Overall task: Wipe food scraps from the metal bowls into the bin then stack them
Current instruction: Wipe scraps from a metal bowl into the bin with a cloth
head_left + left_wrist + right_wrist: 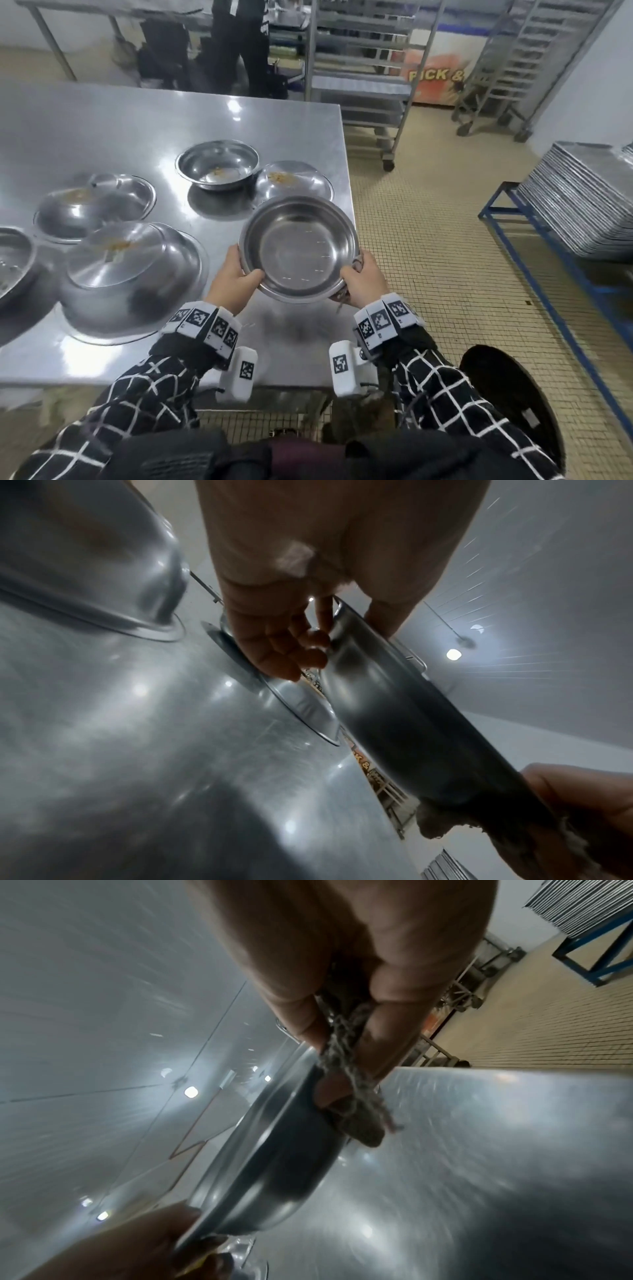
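Your left fingers curl under the outer wall of the held bowl while the thumb lies over its rim, so your left hand grips the bowl's left edge. Your right hand grips the opposite edge, thumb on the rim and fingers beneath, and between those fingers it also pinches a frayed grey rag against the bowl's underside. The bowl is lifted clear of the steel table, over its near right corner, mouth up and tipped slightly toward you; its inside looks clean. Just beyond it an overturned bowl lies by the table's right edge with yellowish scraps on its raised base, and beside that, to the left, an upright bowl holds a few scraps inside. Nearer your left arm a large overturned bowl carries scraps on top, and behind it lies another overturned one, also marked with scraps. At the far left edge a further bowl is only partly in view. The dark round bin stands on the tiled floor at your right, below your right sleeve. Farther right, a stack of metal trays rests on a blue frame.
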`<state>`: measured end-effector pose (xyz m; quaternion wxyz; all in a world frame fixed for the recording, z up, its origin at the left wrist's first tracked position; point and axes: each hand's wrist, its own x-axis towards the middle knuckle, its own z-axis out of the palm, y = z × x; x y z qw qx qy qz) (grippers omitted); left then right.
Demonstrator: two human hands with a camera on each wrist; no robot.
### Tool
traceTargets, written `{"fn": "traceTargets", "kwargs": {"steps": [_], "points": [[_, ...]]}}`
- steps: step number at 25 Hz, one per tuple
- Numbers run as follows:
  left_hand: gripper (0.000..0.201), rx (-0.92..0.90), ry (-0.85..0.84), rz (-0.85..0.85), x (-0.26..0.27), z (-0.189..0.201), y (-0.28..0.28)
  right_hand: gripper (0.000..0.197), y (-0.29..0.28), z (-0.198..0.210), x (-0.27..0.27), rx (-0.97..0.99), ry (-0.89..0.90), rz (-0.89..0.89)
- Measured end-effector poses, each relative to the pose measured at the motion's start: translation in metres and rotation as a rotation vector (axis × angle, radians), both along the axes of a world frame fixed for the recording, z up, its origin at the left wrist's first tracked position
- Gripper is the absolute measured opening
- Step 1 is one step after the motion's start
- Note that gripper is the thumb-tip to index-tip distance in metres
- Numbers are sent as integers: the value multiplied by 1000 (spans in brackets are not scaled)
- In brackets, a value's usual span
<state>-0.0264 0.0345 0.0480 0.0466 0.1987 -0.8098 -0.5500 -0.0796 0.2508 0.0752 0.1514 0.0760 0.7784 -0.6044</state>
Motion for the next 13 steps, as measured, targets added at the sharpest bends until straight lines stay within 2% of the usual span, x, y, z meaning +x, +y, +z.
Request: {"fn": "traceTargets", "kwargs": {"steps": [4, 8, 13], "points": [[36, 20, -102, -58, 10, -13, -39, 31, -38, -24, 8, 107, 114, -56], [34, 23, -146, -68, 14, -23, -64, 44, -69, -39, 15, 107, 102, -107], [44, 102, -195, -87, 14, -33, -84, 42, -87, -43, 18, 148, 97, -143]]}}
